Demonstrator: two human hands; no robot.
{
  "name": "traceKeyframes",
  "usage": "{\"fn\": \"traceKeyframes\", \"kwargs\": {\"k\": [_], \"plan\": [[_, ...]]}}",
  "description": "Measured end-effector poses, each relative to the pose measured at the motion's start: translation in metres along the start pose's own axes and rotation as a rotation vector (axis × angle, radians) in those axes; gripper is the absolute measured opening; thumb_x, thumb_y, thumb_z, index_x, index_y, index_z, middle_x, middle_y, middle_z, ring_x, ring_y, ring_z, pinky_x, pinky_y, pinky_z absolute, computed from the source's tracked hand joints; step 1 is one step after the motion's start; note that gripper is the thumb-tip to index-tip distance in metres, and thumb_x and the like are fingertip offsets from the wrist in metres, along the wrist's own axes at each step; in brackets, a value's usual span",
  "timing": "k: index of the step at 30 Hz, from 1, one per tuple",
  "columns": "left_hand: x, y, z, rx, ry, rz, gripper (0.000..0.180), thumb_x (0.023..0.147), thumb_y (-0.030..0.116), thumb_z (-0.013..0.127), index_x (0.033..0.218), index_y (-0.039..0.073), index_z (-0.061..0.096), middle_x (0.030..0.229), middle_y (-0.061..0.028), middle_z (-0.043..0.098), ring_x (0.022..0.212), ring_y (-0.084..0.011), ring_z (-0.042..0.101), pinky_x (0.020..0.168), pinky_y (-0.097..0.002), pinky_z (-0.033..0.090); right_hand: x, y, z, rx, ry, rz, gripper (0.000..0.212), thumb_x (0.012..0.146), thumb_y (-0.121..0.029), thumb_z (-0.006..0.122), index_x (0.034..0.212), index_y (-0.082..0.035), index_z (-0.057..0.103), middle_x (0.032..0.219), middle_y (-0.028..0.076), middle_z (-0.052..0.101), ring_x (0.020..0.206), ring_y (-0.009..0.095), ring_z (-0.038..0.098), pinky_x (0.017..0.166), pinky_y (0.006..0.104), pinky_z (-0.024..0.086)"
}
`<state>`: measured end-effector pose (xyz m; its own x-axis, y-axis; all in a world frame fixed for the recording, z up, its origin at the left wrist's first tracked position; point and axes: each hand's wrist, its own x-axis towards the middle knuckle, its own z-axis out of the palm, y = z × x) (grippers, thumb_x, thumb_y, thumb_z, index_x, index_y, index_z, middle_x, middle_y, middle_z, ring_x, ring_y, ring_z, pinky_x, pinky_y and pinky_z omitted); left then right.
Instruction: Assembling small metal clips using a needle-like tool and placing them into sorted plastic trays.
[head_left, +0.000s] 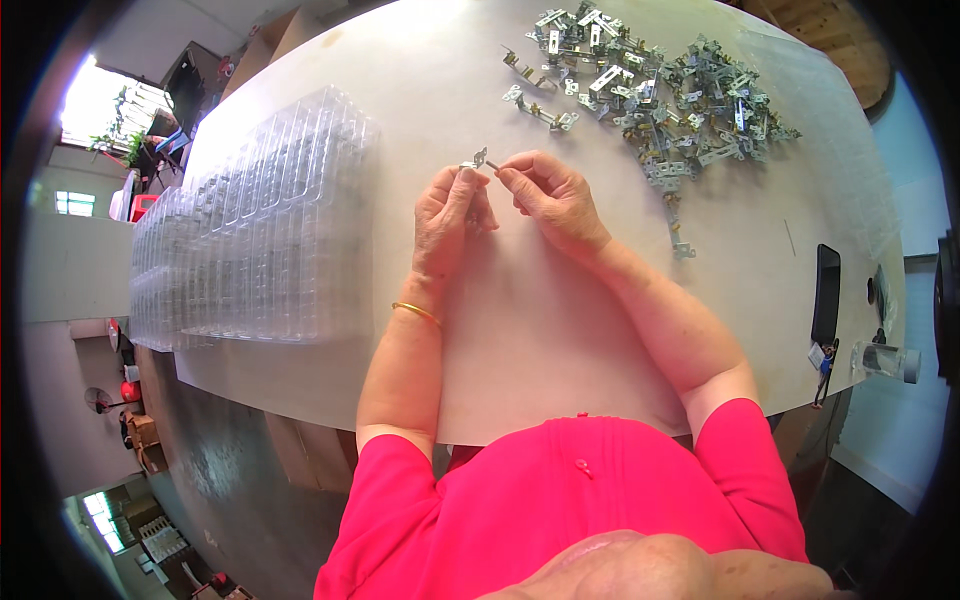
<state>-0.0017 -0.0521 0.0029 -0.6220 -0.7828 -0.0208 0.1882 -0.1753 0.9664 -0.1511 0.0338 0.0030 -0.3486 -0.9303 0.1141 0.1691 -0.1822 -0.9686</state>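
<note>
A small metal bracket is pinched between the thumb and fingers of my left hand, above the middle of the white table. My right hand is closed in a pinch close beside it. From its fingertips a thin, dark pin-like piece reaches toward the bracket; whether the two touch is too small to tell. Similar metal brackets lie in a loose pile beyond my right hand, with a short string of them trailing toward me.
Stacked clear plastic trays fill the table's left side. At the right edge lie a black phone, a clear bottle on its side and a thin rod. Clear plastic sheeting covers the far right. The white table ends just before my body.
</note>
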Motion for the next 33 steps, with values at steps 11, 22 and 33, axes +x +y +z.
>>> {"fn": "traceKeyframes", "kwargs": {"k": [11,22,33], "plan": [[0.001,0.0,0.003,0.127,0.055,0.023,0.023,0.102,0.025,0.057,0.097,0.004,0.065,0.072,0.0008,0.058,0.051,-0.0048,0.048,0.045,-0.0188,0.038,-0.001,-0.006,0.001,-0.206,0.072,-0.074,0.011,0.096,-0.015,0.065,0.099,-0.004,0.067,0.072,-0.004,0.059,0.065,0.003,0.049,0.058,0.0212,0.042],[0.001,-0.012,-0.002,0.551,0.083,0.196,0.015,0.098,0.015,0.061,0.095,0.002,0.068,0.074,0.0024,0.06,0.068,-0.0042,0.051,0.059,-0.0219,0.043,-0.001,-0.001,0.005,-0.243,0.073,-0.153,0.015,0.095,-0.008,0.063,0.109,-0.005,0.062,0.068,-0.001,0.055,0.062,0.005,0.049,0.056,0.0223,0.042],[-0.003,-0.009,0.006,0.799,0.058,0.555,0.017,0.092,0.016,0.068,0.09,0.0,0.066,0.067,-0.0101,0.058,0.062,-0.0131,0.052,0.057,-0.0301,0.045,-0.002,-0.006,0.008,-0.515,0.113,-0.376,0.007,0.092,-0.006,0.067,0.099,-0.004,0.068,0.096,0.001,0.056,0.08,0.007,0.053,0.07,0.0216,0.044]]}}
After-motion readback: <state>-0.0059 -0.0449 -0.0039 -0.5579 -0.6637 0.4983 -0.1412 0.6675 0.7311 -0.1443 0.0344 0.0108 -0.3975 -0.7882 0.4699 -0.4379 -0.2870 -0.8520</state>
